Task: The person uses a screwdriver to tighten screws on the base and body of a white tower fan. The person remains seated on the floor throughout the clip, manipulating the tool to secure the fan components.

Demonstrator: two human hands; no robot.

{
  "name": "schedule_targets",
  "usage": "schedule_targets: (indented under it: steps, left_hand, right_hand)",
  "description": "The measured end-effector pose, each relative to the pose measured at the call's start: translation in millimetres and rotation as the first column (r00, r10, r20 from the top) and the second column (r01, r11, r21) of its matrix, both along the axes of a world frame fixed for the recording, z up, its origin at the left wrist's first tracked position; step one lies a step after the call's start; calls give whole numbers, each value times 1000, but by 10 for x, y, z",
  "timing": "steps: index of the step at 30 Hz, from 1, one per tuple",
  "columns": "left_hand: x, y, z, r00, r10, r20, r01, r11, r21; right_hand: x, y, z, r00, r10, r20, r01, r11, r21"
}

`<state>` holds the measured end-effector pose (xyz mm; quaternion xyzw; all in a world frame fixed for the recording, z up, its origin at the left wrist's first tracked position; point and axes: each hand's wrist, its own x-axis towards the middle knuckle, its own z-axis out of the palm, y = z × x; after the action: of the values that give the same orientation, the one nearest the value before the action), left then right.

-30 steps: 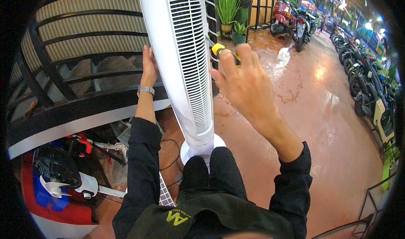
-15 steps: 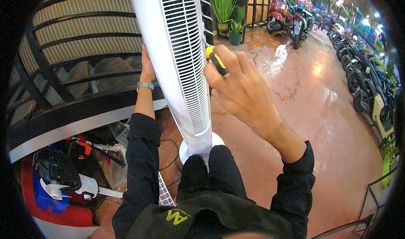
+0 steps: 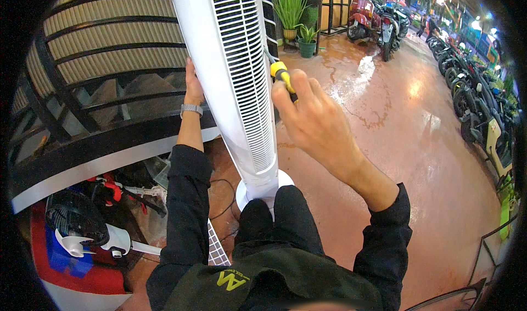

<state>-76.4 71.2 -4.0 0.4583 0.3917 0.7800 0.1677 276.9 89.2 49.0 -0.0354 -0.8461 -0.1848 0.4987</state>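
Observation:
In front of me a white tower fan [image 3: 217, 75] stands tall on its round base [image 3: 285, 179], between my knees, with its slatted grille [image 3: 244, 64] facing up toward me. A yellow and black screwdriver [image 3: 281, 72] is gripped in my right hand [image 3: 315, 118], its metal shaft against the fan's right side. What the tip touches is hidden by the casing. My left hand [image 3: 193, 83], with a metal watch on the wrist, rests against the fan's left side; most of its fingers are hidden behind the casing.
A black railing [image 3: 121, 53] runs along the left. Below it lies a small fan with white blades [image 3: 71, 242]. Potted plants [image 3: 307, 42] stand behind the tower fan. Parked motorcycles [image 3: 472, 91] line the right, and a red scooter [image 3: 361, 17] stands farther back.
My right hand and the screwdriver have shifted slightly right and down, and more of the yellow handle shows. The tower fan sits a little farther right in view. My left hand keeps its place.

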Motion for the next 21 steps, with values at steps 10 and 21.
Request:
schedule_targets:
  steps: [10,21]
  left_hand:
    - [16,-19,46,1000,3,17,-3,1000,22]
    - [157,-72,47,995,101,-18,-102,994,-50]
  right_hand:
    - [-34,32,-26,997,80,-23,-77,993,94]
    - [-35,-31,-64,1000,-14,-5,14,998,64]
